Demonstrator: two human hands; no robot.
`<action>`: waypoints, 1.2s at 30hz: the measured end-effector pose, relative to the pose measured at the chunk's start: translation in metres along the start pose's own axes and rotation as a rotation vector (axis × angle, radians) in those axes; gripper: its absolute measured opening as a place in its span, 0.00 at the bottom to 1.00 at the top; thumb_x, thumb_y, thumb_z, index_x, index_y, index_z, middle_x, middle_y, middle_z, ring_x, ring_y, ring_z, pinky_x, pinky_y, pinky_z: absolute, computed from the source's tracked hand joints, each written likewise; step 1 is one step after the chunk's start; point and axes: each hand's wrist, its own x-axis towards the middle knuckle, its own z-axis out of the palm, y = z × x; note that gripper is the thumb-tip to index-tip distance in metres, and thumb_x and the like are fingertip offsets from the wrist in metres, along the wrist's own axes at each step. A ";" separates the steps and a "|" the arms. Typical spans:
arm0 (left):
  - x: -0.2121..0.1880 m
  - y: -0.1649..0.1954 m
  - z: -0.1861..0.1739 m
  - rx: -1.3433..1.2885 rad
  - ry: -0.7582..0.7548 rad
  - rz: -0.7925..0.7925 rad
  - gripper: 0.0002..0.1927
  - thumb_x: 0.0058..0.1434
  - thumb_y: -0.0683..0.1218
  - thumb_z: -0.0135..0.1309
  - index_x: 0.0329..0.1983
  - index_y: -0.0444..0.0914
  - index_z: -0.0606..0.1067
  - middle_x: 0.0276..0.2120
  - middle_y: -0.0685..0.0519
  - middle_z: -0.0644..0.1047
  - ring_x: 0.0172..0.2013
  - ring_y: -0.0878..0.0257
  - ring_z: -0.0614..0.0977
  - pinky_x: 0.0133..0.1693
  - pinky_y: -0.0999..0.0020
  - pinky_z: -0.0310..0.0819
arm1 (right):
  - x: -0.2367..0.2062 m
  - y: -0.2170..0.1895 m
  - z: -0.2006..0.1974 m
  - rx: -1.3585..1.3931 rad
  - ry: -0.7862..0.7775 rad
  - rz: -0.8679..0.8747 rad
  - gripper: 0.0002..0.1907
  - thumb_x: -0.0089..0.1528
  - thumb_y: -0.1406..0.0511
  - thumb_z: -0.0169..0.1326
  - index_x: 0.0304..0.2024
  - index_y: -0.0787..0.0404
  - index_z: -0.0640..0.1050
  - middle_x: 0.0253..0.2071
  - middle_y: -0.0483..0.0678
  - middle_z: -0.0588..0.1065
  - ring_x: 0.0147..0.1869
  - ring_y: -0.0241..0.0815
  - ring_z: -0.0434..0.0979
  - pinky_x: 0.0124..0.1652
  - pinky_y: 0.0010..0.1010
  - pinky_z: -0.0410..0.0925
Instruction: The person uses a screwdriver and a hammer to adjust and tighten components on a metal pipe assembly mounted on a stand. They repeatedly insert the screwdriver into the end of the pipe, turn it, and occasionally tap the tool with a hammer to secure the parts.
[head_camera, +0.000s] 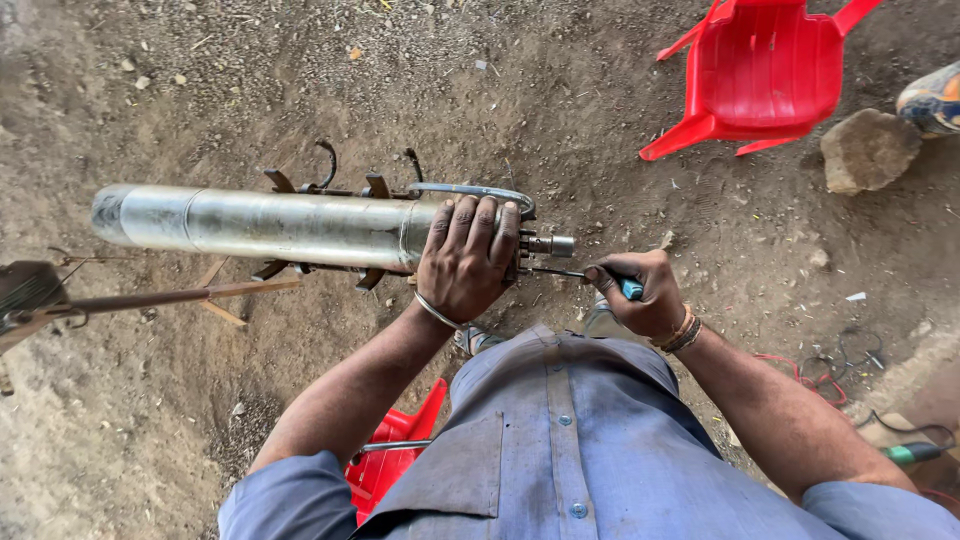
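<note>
- Right hand (650, 297) clamped on blue-handled screwdriver (585, 274), tip at near-right end of steel cylinder (260, 224).
- Left hand (467, 258) grips that cylinder's right end.
- Open dirt ground (520, 90) beyond; red chair (765, 75) far right.

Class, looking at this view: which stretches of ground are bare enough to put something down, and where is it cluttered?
Bare dirt lies above the long silver metal cylinder, running right to the overturned red plastic chair, and at lower left below the rusty metal rod. It is crowded around the left hand, the right hand and the tangled cables.
</note>
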 end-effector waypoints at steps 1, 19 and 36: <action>-0.001 -0.002 0.000 -0.002 -0.001 0.004 0.24 0.66 0.48 0.53 0.64 0.35 0.70 0.56 0.40 0.75 0.58 0.43 0.77 0.62 0.42 0.69 | -0.001 -0.002 0.001 -0.007 -0.009 0.064 0.05 0.61 0.71 0.59 0.31 0.67 0.83 0.17 0.48 0.73 0.20 0.30 0.67 0.22 0.28 0.61; -0.028 -0.016 0.006 0.012 0.070 0.020 0.24 0.67 0.49 0.51 0.64 0.34 0.70 0.55 0.39 0.76 0.57 0.44 0.77 0.60 0.45 0.70 | 0.008 -0.030 0.014 0.437 -0.075 0.812 0.16 0.65 0.60 0.58 0.29 0.66 0.83 0.14 0.38 0.63 0.15 0.30 0.56 0.16 0.27 0.48; -0.012 0.022 -0.068 -0.156 0.034 0.062 0.72 0.31 0.78 0.59 0.73 0.32 0.54 0.66 0.30 0.62 0.66 0.35 0.65 0.65 0.38 0.61 | -0.057 -0.063 -0.039 -0.261 -0.042 -0.191 0.09 0.63 0.60 0.61 0.37 0.59 0.84 0.31 0.47 0.82 0.27 0.32 0.77 0.28 0.25 0.70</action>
